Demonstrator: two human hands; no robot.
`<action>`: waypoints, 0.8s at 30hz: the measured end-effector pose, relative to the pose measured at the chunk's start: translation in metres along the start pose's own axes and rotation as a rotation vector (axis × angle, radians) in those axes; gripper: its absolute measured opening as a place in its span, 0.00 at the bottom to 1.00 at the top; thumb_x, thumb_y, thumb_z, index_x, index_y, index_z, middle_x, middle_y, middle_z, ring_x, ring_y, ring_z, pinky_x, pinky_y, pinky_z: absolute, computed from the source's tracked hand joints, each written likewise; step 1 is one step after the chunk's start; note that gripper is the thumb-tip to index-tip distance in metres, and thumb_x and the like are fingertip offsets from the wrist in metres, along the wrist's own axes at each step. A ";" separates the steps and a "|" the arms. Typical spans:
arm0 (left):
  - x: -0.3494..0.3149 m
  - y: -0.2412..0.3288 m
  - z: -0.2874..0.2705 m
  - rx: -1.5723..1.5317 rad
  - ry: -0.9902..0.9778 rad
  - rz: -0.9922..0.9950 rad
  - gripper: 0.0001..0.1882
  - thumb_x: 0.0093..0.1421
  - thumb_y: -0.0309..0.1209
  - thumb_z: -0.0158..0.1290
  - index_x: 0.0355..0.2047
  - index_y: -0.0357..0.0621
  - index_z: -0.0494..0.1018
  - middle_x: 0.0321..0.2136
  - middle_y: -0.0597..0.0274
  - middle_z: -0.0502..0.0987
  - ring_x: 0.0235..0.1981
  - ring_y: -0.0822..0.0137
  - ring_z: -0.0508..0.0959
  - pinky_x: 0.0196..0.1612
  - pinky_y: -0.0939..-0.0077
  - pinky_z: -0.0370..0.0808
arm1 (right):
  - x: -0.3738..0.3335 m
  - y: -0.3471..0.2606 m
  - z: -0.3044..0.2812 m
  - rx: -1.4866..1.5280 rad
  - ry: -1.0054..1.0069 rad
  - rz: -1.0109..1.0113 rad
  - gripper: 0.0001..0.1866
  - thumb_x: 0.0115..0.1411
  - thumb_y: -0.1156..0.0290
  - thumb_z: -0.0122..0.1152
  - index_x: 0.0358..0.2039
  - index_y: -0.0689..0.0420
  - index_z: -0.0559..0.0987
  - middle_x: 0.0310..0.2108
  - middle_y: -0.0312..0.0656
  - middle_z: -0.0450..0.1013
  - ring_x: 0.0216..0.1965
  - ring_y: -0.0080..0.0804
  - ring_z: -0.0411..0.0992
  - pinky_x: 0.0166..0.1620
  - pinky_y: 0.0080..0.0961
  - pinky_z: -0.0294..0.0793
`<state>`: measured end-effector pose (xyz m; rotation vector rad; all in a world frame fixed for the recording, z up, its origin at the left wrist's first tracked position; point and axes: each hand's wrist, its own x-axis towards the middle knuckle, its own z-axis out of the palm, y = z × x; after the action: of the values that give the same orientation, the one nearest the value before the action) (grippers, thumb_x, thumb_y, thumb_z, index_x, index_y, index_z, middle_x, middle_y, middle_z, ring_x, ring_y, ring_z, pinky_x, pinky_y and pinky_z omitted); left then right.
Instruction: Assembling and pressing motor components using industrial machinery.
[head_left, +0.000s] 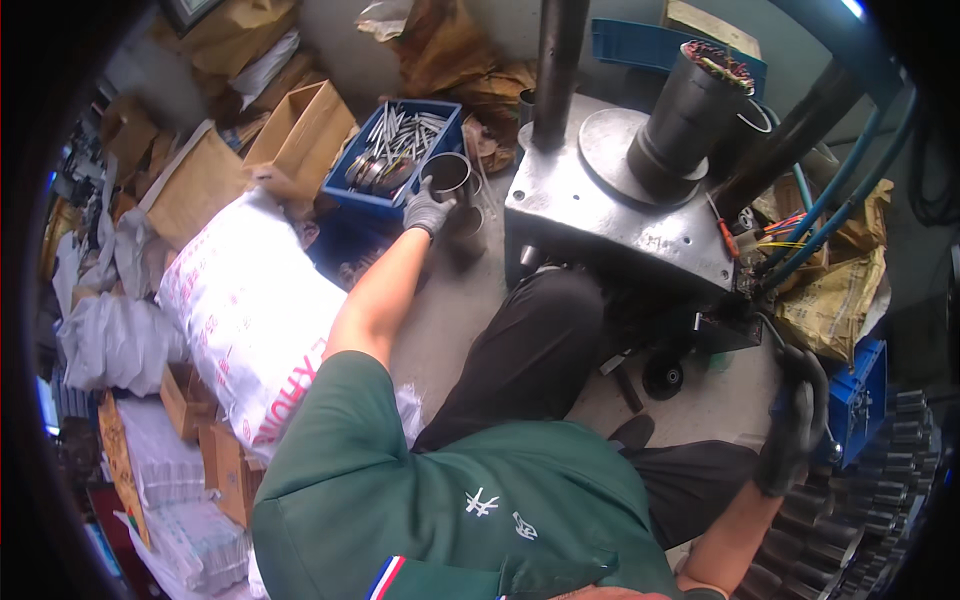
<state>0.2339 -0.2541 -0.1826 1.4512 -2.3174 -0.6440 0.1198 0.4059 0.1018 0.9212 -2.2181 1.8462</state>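
At the upper middle, my left hand [427, 212], in a grey glove, grips the rim of a short open metal tube [449, 174]. This tube is beside a blue crate [388, 205] of loose metal rods. Just below it, a second metal cylinder [466, 222] is partly visible. My right hand [793, 415], in a dark glove, is at the right, by a thin bent metal rod [772, 326] coming from the press. Its fingers are blurred and dark, so their grip cannot be made out. Between my hands stands the press, with a steel plate [620, 232] and a dark cylinder [680, 135] on top.
A white sack [250, 300] and cardboard boxes [300, 140] crowd the left. Several metal cylinders [815, 535] are stacked at the lower right, near a blue bin [862, 400]. A red-handled screwdriver [727, 238] rests at the plate's edge. Blue hoses [850, 205] curve down at the right.
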 end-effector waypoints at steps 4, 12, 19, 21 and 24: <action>0.043 -0.020 0.009 0.068 -0.048 -0.009 0.34 0.48 0.56 0.68 0.50 0.49 0.79 0.60 0.34 0.70 0.59 0.43 0.75 0.61 0.57 0.73 | -0.004 -0.028 -0.074 -0.897 0.088 -0.306 0.16 0.66 0.78 0.57 0.54 0.64 0.78 0.51 0.50 0.77 0.53 0.45 0.74 0.57 0.37 0.71; 0.014 -0.012 -0.024 -0.267 0.176 0.090 0.24 0.53 0.50 0.69 0.35 0.40 0.80 0.32 0.49 0.82 0.36 0.53 0.82 0.44 0.63 0.76 | 0.014 0.008 -0.128 -0.849 0.134 -0.154 0.17 0.61 0.85 0.59 0.50 0.63 0.79 0.49 0.46 0.77 0.53 0.37 0.76 0.58 0.32 0.74; -0.083 0.063 -0.174 -1.281 -0.017 0.136 0.12 0.69 0.40 0.59 0.40 0.45 0.76 0.32 0.66 0.79 0.34 0.71 0.80 0.38 0.73 0.80 | 0.134 0.010 -0.134 -0.908 0.352 -0.427 0.14 0.61 0.80 0.56 0.48 0.62 0.79 0.50 0.49 0.78 0.43 0.39 0.80 0.48 0.31 0.80; -0.107 0.117 -0.210 -1.251 -0.008 0.342 0.14 0.71 0.41 0.57 0.42 0.42 0.75 0.38 0.63 0.78 0.41 0.70 0.80 0.46 0.69 0.81 | 0.169 0.014 -0.140 -0.826 0.358 -0.393 0.15 0.61 0.78 0.58 0.48 0.62 0.80 0.51 0.50 0.78 0.41 0.40 0.81 0.46 0.30 0.80; -0.088 0.182 -0.212 -1.312 -0.082 0.715 0.13 0.72 0.37 0.55 0.48 0.40 0.71 0.41 0.58 0.78 0.43 0.64 0.80 0.50 0.66 0.81 | 0.209 0.024 -0.145 -0.849 0.394 -0.394 0.14 0.61 0.71 0.60 0.46 0.60 0.83 0.46 0.51 0.80 0.41 0.42 0.81 0.46 0.33 0.80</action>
<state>0.2399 -0.1475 0.0907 0.0042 -1.5524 -1.5111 -0.1037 0.4633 0.2127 0.6641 -2.0460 0.7038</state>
